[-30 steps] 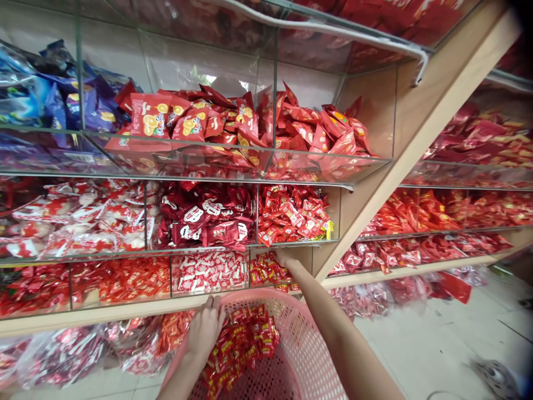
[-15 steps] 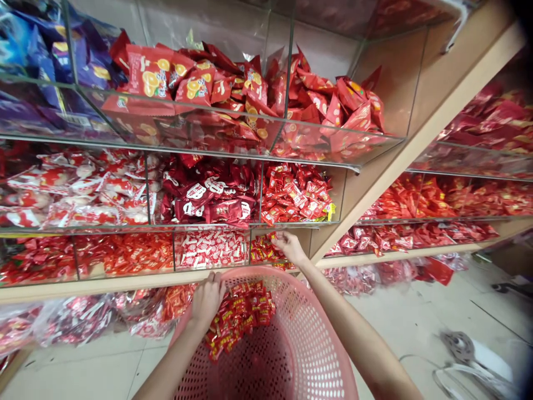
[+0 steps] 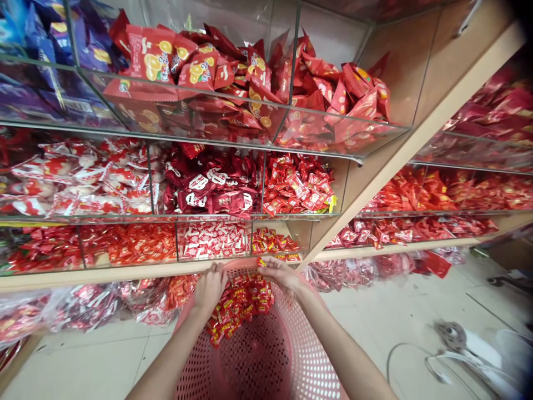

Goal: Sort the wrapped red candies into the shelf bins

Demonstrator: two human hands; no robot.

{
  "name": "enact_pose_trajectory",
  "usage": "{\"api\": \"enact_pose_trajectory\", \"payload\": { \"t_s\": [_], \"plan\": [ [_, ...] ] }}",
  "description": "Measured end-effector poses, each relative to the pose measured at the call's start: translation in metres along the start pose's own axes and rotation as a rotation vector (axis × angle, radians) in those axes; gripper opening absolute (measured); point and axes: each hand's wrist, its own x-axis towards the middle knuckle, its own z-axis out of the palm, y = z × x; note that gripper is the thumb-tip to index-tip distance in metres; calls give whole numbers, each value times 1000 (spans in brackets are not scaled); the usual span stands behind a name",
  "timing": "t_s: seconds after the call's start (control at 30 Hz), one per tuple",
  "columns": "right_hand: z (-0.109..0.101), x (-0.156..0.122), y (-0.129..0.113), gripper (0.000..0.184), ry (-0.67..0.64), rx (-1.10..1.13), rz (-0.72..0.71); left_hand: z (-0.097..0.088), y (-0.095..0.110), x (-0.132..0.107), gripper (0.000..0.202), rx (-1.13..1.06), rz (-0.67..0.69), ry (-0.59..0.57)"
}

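Note:
A pink perforated plastic basket (image 3: 320, 355) is tilted below the bottom shelf, its far rim against the shelf edge. My left hand (image 3: 209, 289) is closed on that rim at the left. Just inside the rim, my right hand (image 3: 281, 273) pinches a small red-and-yellow wrapped candy between thumb and fingers; whether it holds more is hidden. Beneath both hands lies a heap of the same red-and-yellow candies (image 3: 239, 305) in the basket. More of them sit in the bottom-right shelf compartment (image 3: 272, 241), just above my right hand.
Red-and-white candies (image 3: 214, 239) fill the neighbouring compartment. Clear dividers and a slanting wooden side panel (image 3: 358, 194) bound the shelves. Larger red packets (image 3: 200, 69) lie above. Plastic bags of candy (image 3: 83, 311) rest on the floor, and a white cabled device (image 3: 478, 350) stands at right.
My right hand has moved down and left from the bottom-right compartment to the basket's rim, bringing a candy. My left hand stays on the rim. The view has shifted slightly.

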Motion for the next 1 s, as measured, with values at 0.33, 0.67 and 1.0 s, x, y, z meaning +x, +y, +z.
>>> {"api": "enact_pose_trajectory", "payload": {
  "t_s": [0.33, 0.67, 1.0],
  "plan": [
    [3, -8, 25, 31, -93, -1073, -328, -2, 1, -1, 39, -11, -8, -5],
    [15, -18, 18, 14, -121, -1400, -341, -1, 1, 0, 39, -11, -2, 1],
    [25, -18, 16, 21, -88, -1490, -294, -5, 2, 1, 39, -5, 1, 11]
  ]
}}
